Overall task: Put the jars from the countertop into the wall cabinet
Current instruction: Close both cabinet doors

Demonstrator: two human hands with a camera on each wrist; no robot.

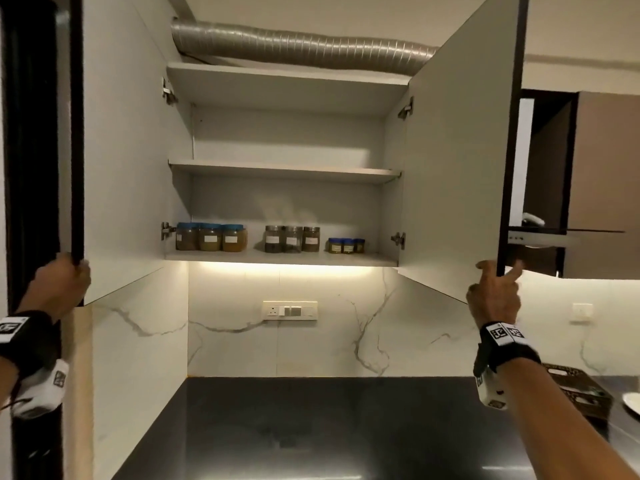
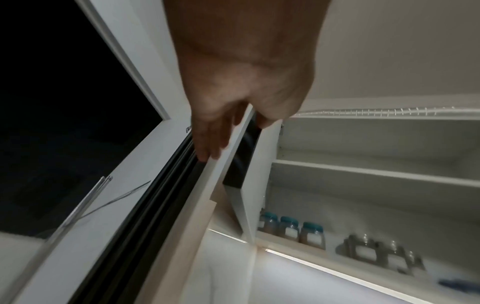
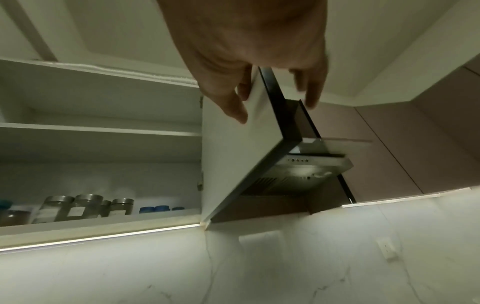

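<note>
Nine jars [image 1: 270, 239] stand in row on bottom shelf [image 1: 277, 257] of wall cabinet, three groups along its front edge, none on desk [image 1: 311, 427]. Left hand [image 1: 60, 282] grips lower corner of left door [image 1: 121, 168]; right hand [image 1: 495, 292] pinches lower edge of right door [image 1: 457, 168]. Both doors stand wide, each swung outward at own hand; closing swing runs inward toward shelf, likely.

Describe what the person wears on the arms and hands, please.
Both hands, left and right, are bare, with no gloves or rings visible. Each forearm is bare too, without sleeves. Each wrist has a black strap carrying white square tags with black code patterns. Under each wrist hangs a white camera unit with a similar tag.
</note>
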